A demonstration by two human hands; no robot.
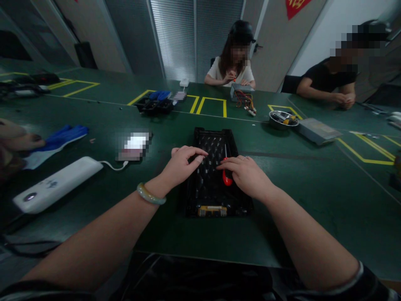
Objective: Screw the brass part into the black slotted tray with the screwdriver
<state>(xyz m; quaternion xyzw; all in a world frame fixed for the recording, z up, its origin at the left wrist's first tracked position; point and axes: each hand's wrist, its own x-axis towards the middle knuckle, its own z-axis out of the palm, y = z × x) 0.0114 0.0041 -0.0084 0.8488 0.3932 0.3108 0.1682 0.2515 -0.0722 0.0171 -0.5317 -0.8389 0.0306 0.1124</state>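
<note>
A black plastic panel [210, 188] with a quilted pattern and raised edges lies on the table in front of me. A small yellow circuit board with a pale connector [213, 210] sits at its near end. My left hand [187, 164] rests at the panel's left side, fingers stretched out, thumb and forefinger tips a little apart over the quilted surface. On the right, my right hand [246, 172] has its fingers over the handle of a red and black screwdriver [227, 179]. The screwdriver's metal shaft points away from me. My right thumb is hidden.
Left lie a white power bank [59, 184], a cabled phone [134, 146] and a blue glove [64, 136]. Farther back are a black tray [155, 106], a metal bowl [283, 120], a grey flat box [319, 130] and a wired metal box [241, 92]. Two people sit opposite.
</note>
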